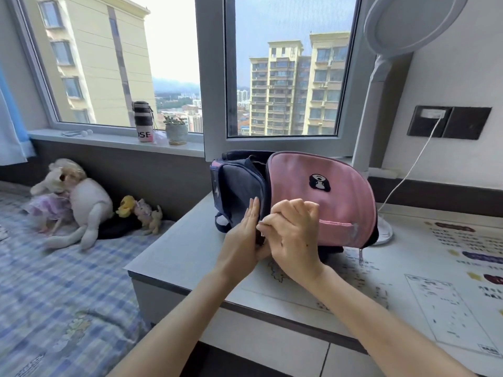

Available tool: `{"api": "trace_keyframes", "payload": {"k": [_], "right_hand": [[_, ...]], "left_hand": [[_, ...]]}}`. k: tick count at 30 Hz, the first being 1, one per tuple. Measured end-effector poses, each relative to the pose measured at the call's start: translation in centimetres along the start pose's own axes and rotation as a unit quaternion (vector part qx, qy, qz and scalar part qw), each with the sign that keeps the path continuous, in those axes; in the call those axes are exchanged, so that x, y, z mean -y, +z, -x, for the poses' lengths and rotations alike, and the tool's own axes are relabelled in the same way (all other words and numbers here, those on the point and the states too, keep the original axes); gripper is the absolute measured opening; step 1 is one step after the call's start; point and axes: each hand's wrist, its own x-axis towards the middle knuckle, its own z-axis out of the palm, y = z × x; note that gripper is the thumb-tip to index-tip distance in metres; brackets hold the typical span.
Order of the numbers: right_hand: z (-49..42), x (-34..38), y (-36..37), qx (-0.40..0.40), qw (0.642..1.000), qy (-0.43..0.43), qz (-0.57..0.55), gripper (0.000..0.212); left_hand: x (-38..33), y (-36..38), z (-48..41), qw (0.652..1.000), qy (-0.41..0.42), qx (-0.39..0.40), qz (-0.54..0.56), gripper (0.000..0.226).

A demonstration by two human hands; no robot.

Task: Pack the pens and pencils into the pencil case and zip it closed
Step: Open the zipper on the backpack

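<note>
A pink and navy backpack [321, 197] stands on the desk [168, 257] near its left end, its main compartment gaping at the top. My left hand [242, 240] lies with straight fingers against the navy side panel beside the zip seam. My right hand [291, 235] has its fingers curled at the same seam and seems to pinch the zip pull, though the pull itself is hidden. No pencil case, pens or pencils show in this view.
A white lamp [381, 131] rises behind the backpack, its cable [405, 172] running to a wall socket. Printed sheets [446, 303] cover the desk's right side. Left of the desk is a bed [54, 295] with soft toys [76, 205]. A bottle [143, 121] and a plant pot [176, 131] stand on the windowsill.
</note>
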Motion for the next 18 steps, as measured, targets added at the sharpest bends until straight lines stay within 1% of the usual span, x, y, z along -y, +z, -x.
{"api": "trace_keyframes", "payload": {"k": [2, 3, 5, 8, 9, 10, 12, 15, 17, 18], "right_hand": [[-2.2, 0.3, 0.0, -0.028, 0.996, 0.076, -0.024, 0.012], [-3.4, 0.2, 0.3, -0.024, 0.995, 0.092, -0.019, 0.011], [-5.3, -0.2, 1.3, 0.019, 0.994, 0.108, 0.0, 0.011], [-7.2, -0.7, 3.0, 0.096, 0.977, 0.19, -0.007, 0.016], [-7.5, -0.6, 3.4, 0.105, 0.972, 0.211, -0.009, 0.018], [-7.6, -0.5, 3.6, 0.106, 0.971, 0.214, -0.008, 0.019], [-7.4, 0.0, 3.6, 0.121, 0.977, 0.177, 0.006, 0.02], [-6.2, 1.1, 3.1, 0.152, 0.985, 0.058, 0.055, 0.018], [-6.1, 1.4, 2.9, 0.163, 0.983, 0.014, 0.084, 0.019], [-6.4, 1.3, 2.9, 0.172, 0.981, 0.013, 0.088, 0.02]], "left_hand": [[0.4, 0.2, 0.7, 1.0, 0.0, 0.009, -0.009, 0.089], [0.4, 0.5, 1.3, 1.0, -0.005, 0.013, -0.009, 0.089], [0.4, 1.3, 2.7, 1.0, -0.021, 0.019, 0.008, 0.087], [1.1, 1.6, 3.9, 0.999, -0.021, 0.017, 0.021, 0.087], [1.2, 1.3, 4.0, 0.999, -0.023, 0.021, 0.025, 0.087], [1.0, 0.9, 4.1, 0.998, -0.035, 0.024, 0.039, 0.086], [0.1, -0.7, 3.7, 0.993, -0.082, 0.009, 0.086, 0.087], [-1.1, -2.8, 1.3, 0.985, -0.121, -0.03, 0.116, 0.095], [-1.3, -3.2, -0.5, 0.987, -0.13, -0.029, 0.092, 0.087], [-1.5, -3.2, -1.2, 0.988, -0.137, -0.018, 0.069, 0.081]]}}
